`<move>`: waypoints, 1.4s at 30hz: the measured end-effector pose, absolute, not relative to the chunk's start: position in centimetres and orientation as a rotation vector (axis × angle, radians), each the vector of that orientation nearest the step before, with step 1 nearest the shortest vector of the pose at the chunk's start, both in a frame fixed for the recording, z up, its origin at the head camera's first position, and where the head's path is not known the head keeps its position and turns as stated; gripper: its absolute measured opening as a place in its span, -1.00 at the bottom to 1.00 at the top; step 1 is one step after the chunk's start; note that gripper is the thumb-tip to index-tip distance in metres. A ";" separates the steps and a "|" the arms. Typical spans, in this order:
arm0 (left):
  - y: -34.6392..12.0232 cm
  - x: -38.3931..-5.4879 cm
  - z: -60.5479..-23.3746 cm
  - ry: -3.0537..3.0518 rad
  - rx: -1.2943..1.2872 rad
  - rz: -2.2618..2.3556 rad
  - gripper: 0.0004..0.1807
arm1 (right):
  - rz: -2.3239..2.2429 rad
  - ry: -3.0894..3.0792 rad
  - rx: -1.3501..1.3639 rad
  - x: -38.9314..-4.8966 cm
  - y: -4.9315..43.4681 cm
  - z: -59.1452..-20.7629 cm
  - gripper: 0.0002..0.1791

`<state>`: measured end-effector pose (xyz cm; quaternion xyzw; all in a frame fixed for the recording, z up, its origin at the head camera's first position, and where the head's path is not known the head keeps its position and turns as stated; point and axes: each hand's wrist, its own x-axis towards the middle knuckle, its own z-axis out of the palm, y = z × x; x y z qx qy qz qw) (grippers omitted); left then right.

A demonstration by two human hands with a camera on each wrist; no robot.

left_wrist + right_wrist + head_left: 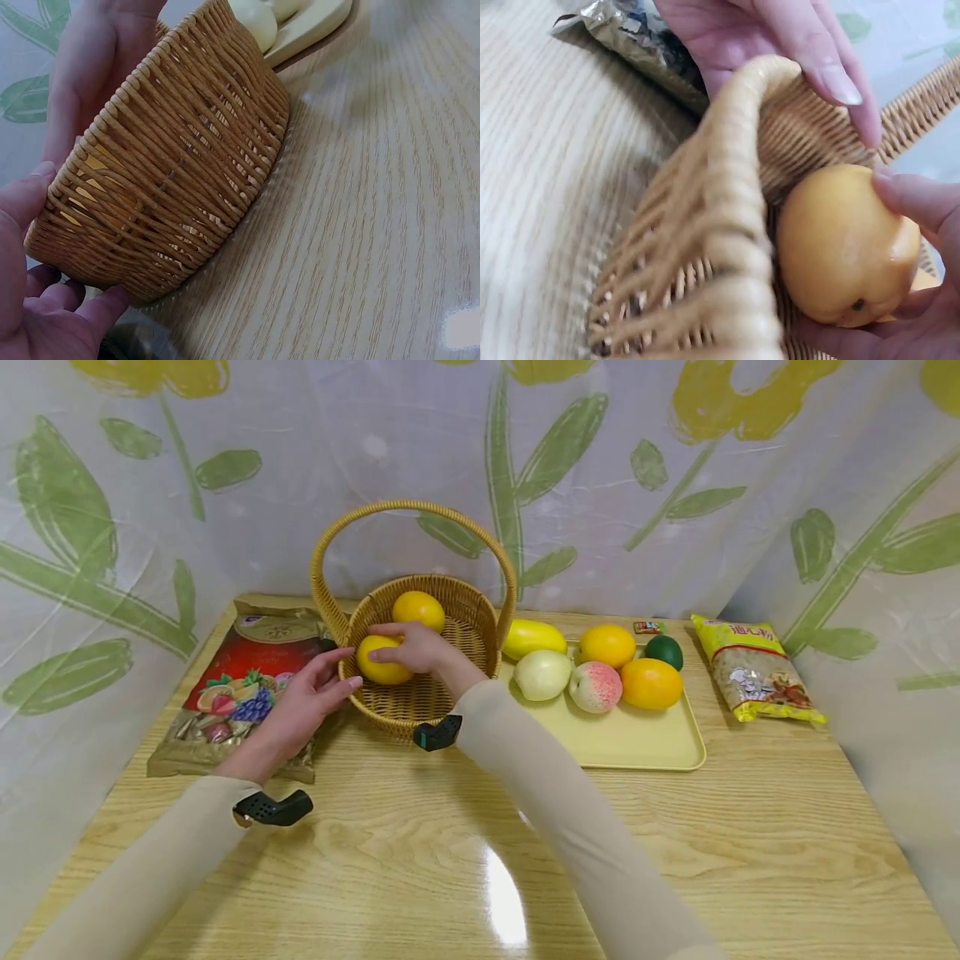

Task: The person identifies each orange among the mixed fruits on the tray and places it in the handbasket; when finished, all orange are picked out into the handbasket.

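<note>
A woven basket (390, 720) with a tall arched handle stands on the table. My left hand (311, 693) grips its left rim; in the left wrist view the thumb lies at the rim and the other fingers touch the outer wall (172, 157). Inside, my right hand (423, 649) holds an orange (381, 667) against the left part of the basket. The right wrist view shows thumb and fingers on either side of this orange (844, 244), which has a dark spot on its skin. Another orange fruit (420, 609) lies farther back in the basket.
Right of the basket, a pale yellow tray (630, 745) holds several fruits, among them a peach (596, 687) and a pale green fruit (542, 675). A red candy bag (247, 685) lies at the left. A yellow food packet (757, 668) lies far right, and a curtain hangs behind.
</note>
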<state>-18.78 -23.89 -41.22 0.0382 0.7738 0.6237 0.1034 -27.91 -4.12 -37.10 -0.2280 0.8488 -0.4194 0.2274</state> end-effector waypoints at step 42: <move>-23.8 -18.8 -41.3 2.279 0.080 1.859 -0.22 | -1.502 2.224 -0.910 -16.0 13.8 -34.1 -0.42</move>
